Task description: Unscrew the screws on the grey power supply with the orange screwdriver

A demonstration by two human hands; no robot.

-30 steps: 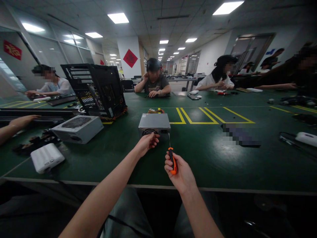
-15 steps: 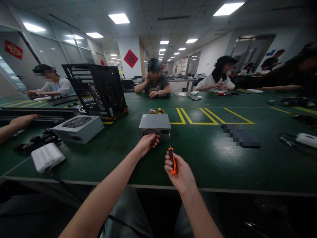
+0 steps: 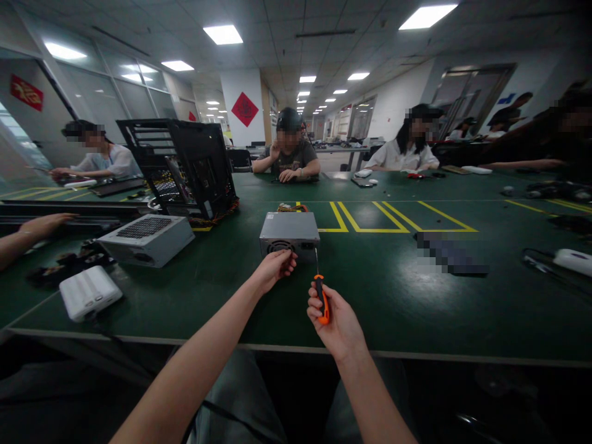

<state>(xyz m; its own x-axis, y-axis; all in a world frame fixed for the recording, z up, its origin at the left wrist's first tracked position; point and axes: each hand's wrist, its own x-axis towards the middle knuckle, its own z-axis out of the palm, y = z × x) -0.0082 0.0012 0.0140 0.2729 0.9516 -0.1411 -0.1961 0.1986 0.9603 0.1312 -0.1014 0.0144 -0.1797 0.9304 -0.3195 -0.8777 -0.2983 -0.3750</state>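
A grey metal power supply [image 3: 289, 227] sits on the green table, its fan grille and socket facing me and coloured wires behind it. My left hand [image 3: 276, 269] is at the front of its grille, fingers pinched together; whether anything small is between them is too small to tell. My right hand [image 3: 337, 317] is closed around the handle of an orange and black screwdriver [image 3: 323, 302]. The screwdriver's thin shaft points up and away, its tip by the front right corner of the power supply.
On the left are a second power supply [image 3: 148, 239], a black computer case [image 3: 185, 166], a white power bank [image 3: 90, 292] and another person's hand [image 3: 44, 227]. A dark, partly pixelated object [image 3: 456, 254] lies right. Several people sit around the green table [image 3: 208, 308].
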